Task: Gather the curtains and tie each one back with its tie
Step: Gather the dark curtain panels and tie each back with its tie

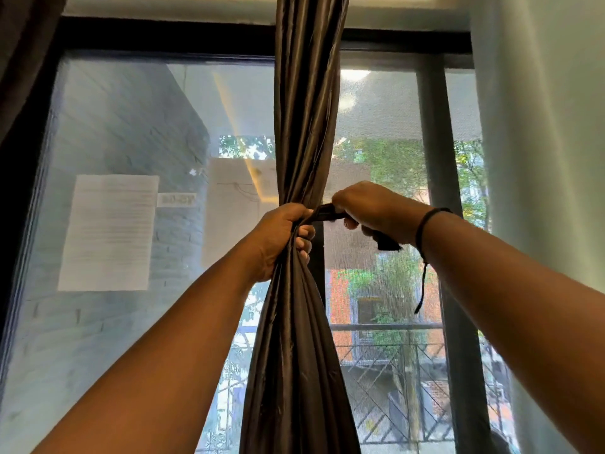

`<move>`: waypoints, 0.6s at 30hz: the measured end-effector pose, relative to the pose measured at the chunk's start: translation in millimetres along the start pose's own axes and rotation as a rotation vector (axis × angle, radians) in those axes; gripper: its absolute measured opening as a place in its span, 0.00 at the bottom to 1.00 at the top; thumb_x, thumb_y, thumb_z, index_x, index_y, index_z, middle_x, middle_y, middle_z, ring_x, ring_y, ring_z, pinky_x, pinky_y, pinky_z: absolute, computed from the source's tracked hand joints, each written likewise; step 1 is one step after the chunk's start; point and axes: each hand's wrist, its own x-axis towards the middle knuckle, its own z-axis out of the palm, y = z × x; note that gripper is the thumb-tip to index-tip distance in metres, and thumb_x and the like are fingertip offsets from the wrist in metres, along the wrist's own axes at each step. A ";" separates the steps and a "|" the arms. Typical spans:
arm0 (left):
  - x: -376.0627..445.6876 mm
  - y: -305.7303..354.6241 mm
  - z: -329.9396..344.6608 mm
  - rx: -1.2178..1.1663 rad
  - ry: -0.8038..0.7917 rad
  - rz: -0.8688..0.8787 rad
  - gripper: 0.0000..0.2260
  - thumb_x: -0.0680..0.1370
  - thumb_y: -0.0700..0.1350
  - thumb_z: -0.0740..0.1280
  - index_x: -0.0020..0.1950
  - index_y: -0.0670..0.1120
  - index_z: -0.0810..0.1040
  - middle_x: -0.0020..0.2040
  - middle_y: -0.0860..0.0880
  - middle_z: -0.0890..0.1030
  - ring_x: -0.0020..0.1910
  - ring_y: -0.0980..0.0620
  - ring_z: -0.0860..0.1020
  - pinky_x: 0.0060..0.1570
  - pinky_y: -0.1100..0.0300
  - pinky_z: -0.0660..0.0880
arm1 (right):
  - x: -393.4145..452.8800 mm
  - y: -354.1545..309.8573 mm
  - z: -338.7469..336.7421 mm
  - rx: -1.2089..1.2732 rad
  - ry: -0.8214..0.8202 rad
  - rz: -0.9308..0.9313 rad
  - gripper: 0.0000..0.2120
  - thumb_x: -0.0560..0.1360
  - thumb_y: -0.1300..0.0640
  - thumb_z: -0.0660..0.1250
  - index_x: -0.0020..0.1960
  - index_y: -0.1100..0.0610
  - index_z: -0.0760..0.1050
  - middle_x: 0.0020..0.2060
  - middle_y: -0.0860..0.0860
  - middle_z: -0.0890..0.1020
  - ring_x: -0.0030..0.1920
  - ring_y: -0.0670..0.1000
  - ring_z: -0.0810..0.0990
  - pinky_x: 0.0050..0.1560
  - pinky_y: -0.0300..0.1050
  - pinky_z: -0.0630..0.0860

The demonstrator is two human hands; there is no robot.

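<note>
Head view, both arms raised toward window. Curtain [302, 126], dark brown w/ sheen, hangs in one gathered column at centre; narrowest at the waist where the left hand [281, 239] is wrapped round it, fingers curled tight on the folds. Above that hand the folds run straight up & out of the top edge; below it they flare wider & leave at the bottom edge.

Tie [327, 213], dark strap, stretches taut from the left hand's thumb side across to the right hand [376, 213], just beside it on the right. Right hand is closed on the strap, knuckles up; a short free end of the strap pokes out below its heel. Black cord bracelet [429, 224] on right wrist, one loose tail dangling below the forearm.

Edges / room: open glass both sides of the hands. Left of left hand: window pane [131, 126] w/ a white paper sheet [109, 232] stuck on it, well apart. Right of right hand: dark window upright [438, 158], near; beyond it a pale sheer curtain [540, 158] along the right edge. Second dark curtain edge [26, 54] far upper left of left hand. Black frame bar [163, 34] above both hands.
</note>
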 end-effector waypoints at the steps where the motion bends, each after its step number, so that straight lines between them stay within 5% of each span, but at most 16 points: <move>1: -0.4 0.1 -0.9 0.007 0.006 0.006 0.16 0.79 0.47 0.57 0.31 0.46 0.67 0.22 0.52 0.65 0.19 0.58 0.63 0.23 0.67 0.65 | -0.4 -0.7 -5.9 0.017 -0.048 0.039 0.14 0.78 0.54 0.58 0.48 0.63 0.77 0.33 0.54 0.71 0.26 0.48 0.64 0.25 0.38 0.60; 8: -4.6 7.3 -3.7 -0.016 -0.099 -0.055 0.21 0.77 0.49 0.57 0.24 0.46 0.66 0.21 0.53 0.64 0.18 0.59 0.63 0.22 0.68 0.64 | 2.8 -3.3 -36.9 0.034 -0.241 0.148 0.17 0.78 0.44 0.61 0.51 0.54 0.82 0.32 0.50 0.77 0.23 0.46 0.62 0.25 0.36 0.59; 11: -3.4 7.9 -5.6 -0.040 -0.129 -0.085 0.22 0.76 0.50 0.56 0.22 0.46 0.65 0.20 0.53 0.63 0.17 0.59 0.62 0.22 0.69 0.63 | 4.4 -4.5 -38.5 0.111 -0.291 0.178 0.14 0.79 0.49 0.61 0.53 0.57 0.79 0.42 0.52 0.83 0.28 0.49 0.76 0.28 0.38 0.72; 14: -2.7 7.0 -6.6 -0.047 -0.144 -0.094 0.21 0.75 0.50 0.56 0.22 0.46 0.65 0.19 0.53 0.63 0.17 0.59 0.62 0.22 0.69 0.62 | 6.7 -6.1 -32.8 0.113 -0.200 0.103 0.11 0.80 0.55 0.61 0.51 0.61 0.78 0.40 0.53 0.81 0.34 0.49 0.76 0.35 0.42 0.76; 18: -4.1 6.9 -6.6 -0.042 -0.163 -0.091 0.16 0.68 0.51 0.61 0.22 0.47 0.65 0.20 0.53 0.62 0.17 0.59 0.62 0.22 0.69 0.62 | 11.0 -8.1 -22.9 -0.012 -0.010 0.000 0.12 0.80 0.57 0.60 0.50 0.65 0.77 0.35 0.57 0.73 0.26 0.48 0.65 0.24 0.39 0.64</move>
